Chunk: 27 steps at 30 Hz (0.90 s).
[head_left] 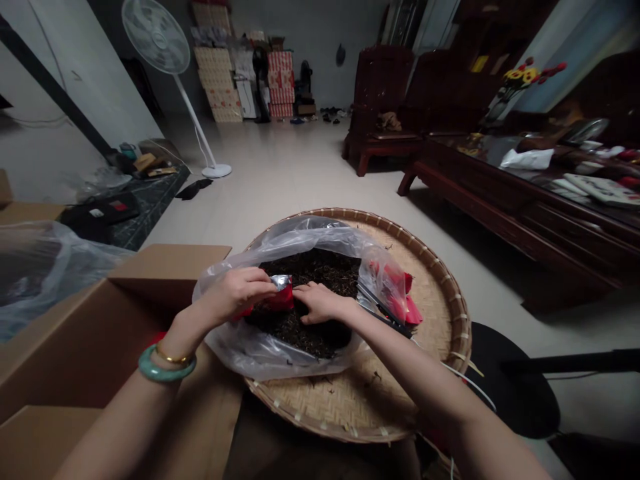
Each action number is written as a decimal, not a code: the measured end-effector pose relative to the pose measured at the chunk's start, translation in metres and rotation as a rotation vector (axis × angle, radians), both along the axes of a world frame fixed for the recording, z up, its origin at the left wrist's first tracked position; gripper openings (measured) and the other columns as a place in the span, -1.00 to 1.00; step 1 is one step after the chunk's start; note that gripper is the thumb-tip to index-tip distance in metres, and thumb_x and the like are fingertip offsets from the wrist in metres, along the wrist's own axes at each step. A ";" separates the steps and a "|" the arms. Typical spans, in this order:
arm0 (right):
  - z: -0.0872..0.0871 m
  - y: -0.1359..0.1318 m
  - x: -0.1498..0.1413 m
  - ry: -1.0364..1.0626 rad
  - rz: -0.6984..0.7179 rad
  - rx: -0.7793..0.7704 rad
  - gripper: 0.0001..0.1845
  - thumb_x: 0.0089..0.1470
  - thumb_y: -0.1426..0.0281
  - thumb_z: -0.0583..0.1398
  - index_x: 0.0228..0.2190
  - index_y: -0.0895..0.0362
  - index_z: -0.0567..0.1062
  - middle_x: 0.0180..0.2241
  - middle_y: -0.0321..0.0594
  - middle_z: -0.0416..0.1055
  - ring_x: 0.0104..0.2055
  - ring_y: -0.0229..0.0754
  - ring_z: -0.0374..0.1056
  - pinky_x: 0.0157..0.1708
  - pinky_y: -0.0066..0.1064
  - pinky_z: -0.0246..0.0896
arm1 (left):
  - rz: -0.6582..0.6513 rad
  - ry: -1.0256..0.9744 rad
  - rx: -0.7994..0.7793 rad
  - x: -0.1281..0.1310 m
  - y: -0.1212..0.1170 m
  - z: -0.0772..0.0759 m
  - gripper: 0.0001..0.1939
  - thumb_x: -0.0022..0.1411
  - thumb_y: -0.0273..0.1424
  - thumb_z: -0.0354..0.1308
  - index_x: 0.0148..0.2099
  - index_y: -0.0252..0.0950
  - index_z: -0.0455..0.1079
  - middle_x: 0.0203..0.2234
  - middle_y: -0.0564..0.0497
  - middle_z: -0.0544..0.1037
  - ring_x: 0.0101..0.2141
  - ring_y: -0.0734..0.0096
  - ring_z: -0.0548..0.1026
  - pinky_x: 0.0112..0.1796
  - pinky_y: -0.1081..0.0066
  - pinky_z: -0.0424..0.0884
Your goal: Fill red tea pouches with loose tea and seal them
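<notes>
My left hand [240,291] is closed on the upper edge of a small red foil packet [283,299], whose silver inside shows at the top. Dark, dry loose tea leaves [325,267] fill a clear plastic bag [295,363] with its mouth spread wide. Just right of the packet, my right hand [323,303] reaches down into the leaves, thumb and fingers apart; its fingertips are partly hidden. The bag sits on a round woven bamboo tray [435,293]. By its right side lie more red packets [411,307] and a dark, long-handled tool [385,308], partly covered by plastic.
An open cardboard box [55,347] stands at the left, close to my left forearm. A black round stand base [520,393] is right of the tray. Farther off are a white standing fan [217,171], a dark wooden table [530,220] and stacked boxes [281,83].
</notes>
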State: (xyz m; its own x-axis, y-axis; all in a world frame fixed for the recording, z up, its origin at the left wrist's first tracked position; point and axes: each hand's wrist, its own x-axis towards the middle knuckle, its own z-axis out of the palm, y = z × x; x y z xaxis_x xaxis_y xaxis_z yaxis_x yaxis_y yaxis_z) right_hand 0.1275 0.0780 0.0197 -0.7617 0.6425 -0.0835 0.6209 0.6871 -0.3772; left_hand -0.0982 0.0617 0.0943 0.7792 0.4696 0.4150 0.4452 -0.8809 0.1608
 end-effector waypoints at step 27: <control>-0.017 0.009 0.015 0.716 -0.381 -0.457 -0.77 -0.37 0.63 0.22 -0.53 0.15 0.43 -0.52 -0.43 0.31 -0.44 -0.32 0.16 -0.39 -0.49 -0.03 | 0.068 -0.045 -0.023 -0.005 -0.004 0.003 -0.77 0.30 -0.40 0.00 -0.28 -0.32 0.48 -0.40 -0.03 0.50 -0.40 0.48 0.45 -0.40 0.49 0.38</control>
State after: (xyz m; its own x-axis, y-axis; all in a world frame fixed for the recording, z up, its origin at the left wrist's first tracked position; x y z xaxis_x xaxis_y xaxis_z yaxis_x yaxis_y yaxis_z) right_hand 0.1424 0.0872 0.0026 -0.4739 0.8804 0.0185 0.2888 0.1752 -0.9412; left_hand -0.1035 0.0581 0.0973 0.7259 0.5309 0.4373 0.4960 -0.8445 0.2019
